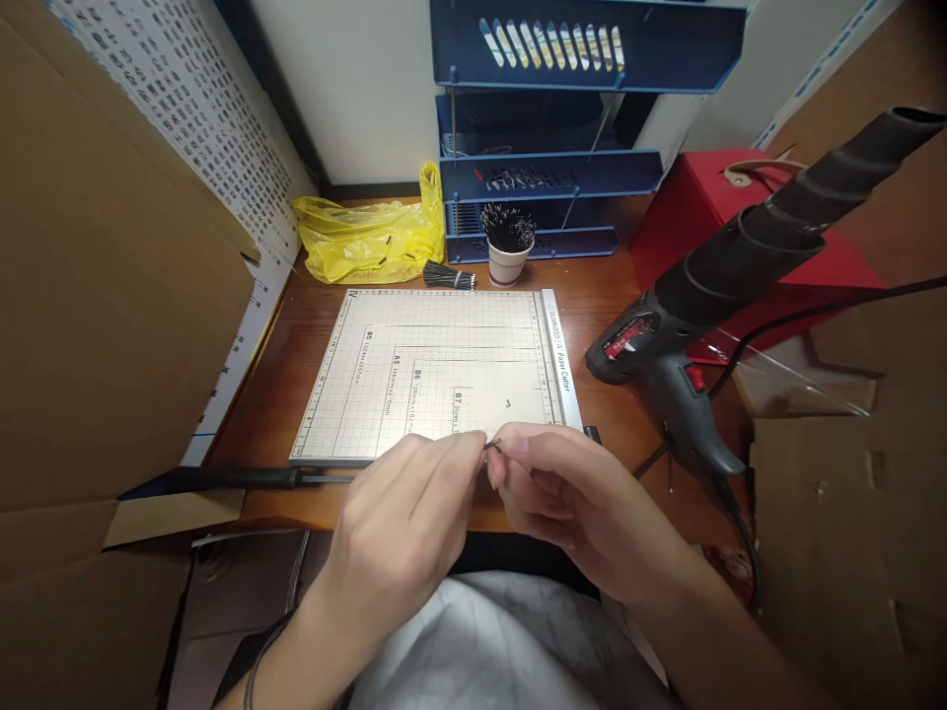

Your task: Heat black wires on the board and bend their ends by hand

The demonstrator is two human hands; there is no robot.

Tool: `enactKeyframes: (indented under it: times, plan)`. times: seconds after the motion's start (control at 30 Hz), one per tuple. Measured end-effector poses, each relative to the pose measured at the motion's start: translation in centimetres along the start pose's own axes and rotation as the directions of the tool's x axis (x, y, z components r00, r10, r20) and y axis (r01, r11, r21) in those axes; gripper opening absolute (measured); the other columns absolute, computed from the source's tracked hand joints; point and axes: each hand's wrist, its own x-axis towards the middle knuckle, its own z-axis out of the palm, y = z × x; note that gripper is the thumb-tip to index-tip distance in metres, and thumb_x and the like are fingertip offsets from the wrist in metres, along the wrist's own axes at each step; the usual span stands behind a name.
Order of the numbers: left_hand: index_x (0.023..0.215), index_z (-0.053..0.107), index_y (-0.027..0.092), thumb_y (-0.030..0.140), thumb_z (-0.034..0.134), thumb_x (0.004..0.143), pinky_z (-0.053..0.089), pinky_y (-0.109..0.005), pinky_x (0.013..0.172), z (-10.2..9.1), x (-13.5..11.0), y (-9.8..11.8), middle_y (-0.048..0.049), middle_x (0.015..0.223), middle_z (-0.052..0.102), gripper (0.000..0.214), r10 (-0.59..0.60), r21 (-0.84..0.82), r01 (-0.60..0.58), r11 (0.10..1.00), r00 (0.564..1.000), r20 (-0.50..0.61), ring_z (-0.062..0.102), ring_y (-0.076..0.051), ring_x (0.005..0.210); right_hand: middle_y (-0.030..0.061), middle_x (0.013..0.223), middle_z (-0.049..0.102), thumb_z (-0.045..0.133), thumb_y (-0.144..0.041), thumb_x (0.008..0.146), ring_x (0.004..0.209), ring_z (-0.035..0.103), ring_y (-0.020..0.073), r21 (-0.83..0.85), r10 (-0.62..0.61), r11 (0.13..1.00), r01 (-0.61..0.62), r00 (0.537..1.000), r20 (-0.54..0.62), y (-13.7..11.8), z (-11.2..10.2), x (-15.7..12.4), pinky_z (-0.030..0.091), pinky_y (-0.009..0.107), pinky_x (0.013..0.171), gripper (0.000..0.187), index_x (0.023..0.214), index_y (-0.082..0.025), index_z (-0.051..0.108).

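My left hand (410,513) and my right hand (569,503) meet over the near edge of a paper cutter board (414,365). Both pinch a short thin dark piece (493,445), like a bit of wire or tubing, between thumb and fingertips. The cutter's black handle (237,479) lies along the desk's front edge to the left of my hands. A tiny dark scrap (508,402) lies on the board just beyond my fingers.
A black heat gun (666,345) stands at right with its cord trailing. Behind the board are a paper cup of black pieces (507,247), a small black bundle (448,277), a yellow plastic bag (370,237), blue stacked trays (547,168) and a red box (710,207). Cardboard walls flank both sides.
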Motion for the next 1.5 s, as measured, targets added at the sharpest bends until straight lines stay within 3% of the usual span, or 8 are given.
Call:
enactKeyframes:
  times: [0.23,0.47,0.57,0.8,1.0,1.2,1.5]
  plan:
    - [0.117,0.066,0.012,0.001,0.065,0.093,0.046,-0.027,0.066,0.4,0.0,0.0,-0.0043,0.083,0.074,0.026,-0.011,0.004,0.011,1.0,0.999,-0.049,0.055,-0.012,0.065,-0.0101,0.049,0.027,0.063,-0.038,0.089,0.044,0.02,0.0055,0.011,-0.015,1.0,0.015,0.999,0.047,0.0,-0.2,0.0,0.014,0.021,0.04,0.028,0.071,-0.016,0.061]
    - [0.111,0.066,0.014,0.0,0.06,0.096,0.053,-0.023,0.069,-0.1,0.7,0.2,-0.0024,0.085,0.076,0.022,-0.135,-0.174,0.13,0.976,0.991,-0.018,0.066,-0.011,0.069,-0.0105,0.052,0.031,0.063,-0.044,0.1,0.047,0.021,0.006,-0.071,-0.198,0.977,0.201,0.979,0.045,1.5,0.0,-0.1,0.017,0.022,0.043,0.032,0.081,-0.019,0.059]
    - [0.111,0.066,0.015,0.0,0.061,0.095,0.054,-0.024,0.069,-0.1,0.6,0.3,-0.0022,0.087,0.077,0.022,-0.15,-0.17,0.142,0.975,0.988,-0.032,0.068,-0.011,0.07,-0.0099,0.055,0.031,0.062,-0.045,0.101,0.048,0.021,0.0067,-0.08,-0.213,0.973,0.217,0.976,0.056,1.9,-0.1,-0.2,0.018,0.023,0.045,0.032,0.083,-0.019,0.059]
    - [0.121,0.067,0.012,0.0,0.063,0.094,0.051,-0.028,0.064,0.6,0.0,0.0,-0.0054,0.089,0.077,0.03,-0.045,-0.024,0.044,0.999,0.998,-0.044,0.063,-0.013,0.065,-0.0096,0.054,0.032,0.061,-0.036,0.096,0.048,0.022,0.0069,-0.099,-0.1,0.99,0.099,0.995,-0.009,0.9,0.0,-0.3,0.018,0.022,0.043,0.024,0.079,-0.02,0.058]
    - [0.124,0.065,0.01,-0.004,0.064,0.091,0.05,-0.028,0.068,0.4,-0.1,-0.4,-0.0071,0.097,0.078,0.036,-0.006,-0.014,0.006,1.0,1.0,-0.014,0.062,-0.014,0.07,-0.011,0.05,0.03,0.062,-0.032,0.086,0.045,0.019,0.006,-0.081,-0.04,0.996,0.036,0.998,-0.045,0.4,-0.1,-0.2,0.015,0.019,0.04,0.016,0.077,-0.019,0.06]
    - [0.124,0.064,0.009,-0.008,0.062,0.089,0.052,-0.031,0.071,0.2,0.0,-0.6,-0.0114,0.103,0.078,0.039,0.044,-0.05,-0.043,0.998,0.999,0.007,0.062,-0.017,0.078,-0.0116,0.049,0.028,0.061,-0.03,0.085,0.042,0.015,0.0053,-0.064,0.025,0.998,-0.024,0.999,0.027,0.1,-0.9,0.1,0.009,0.019,0.037,0.014,0.077,-0.019,0.063]
    - [0.111,0.066,0.005,-0.002,0.067,0.089,0.055,-0.033,0.068,-0.4,0.2,-1.2,-0.0126,0.089,0.076,0.023,0.177,-0.069,-0.178,0.982,0.984,-0.029,0.063,-0.02,0.08,-0.0115,0.045,0.021,0.061,-0.026,0.08,0.041,0.017,0.005,0.107,0.077,0.991,-0.084,0.995,0.07,0.3,-0.2,-0.2,0.008,0.027,0.046,0.019,0.063,-0.018,0.058]
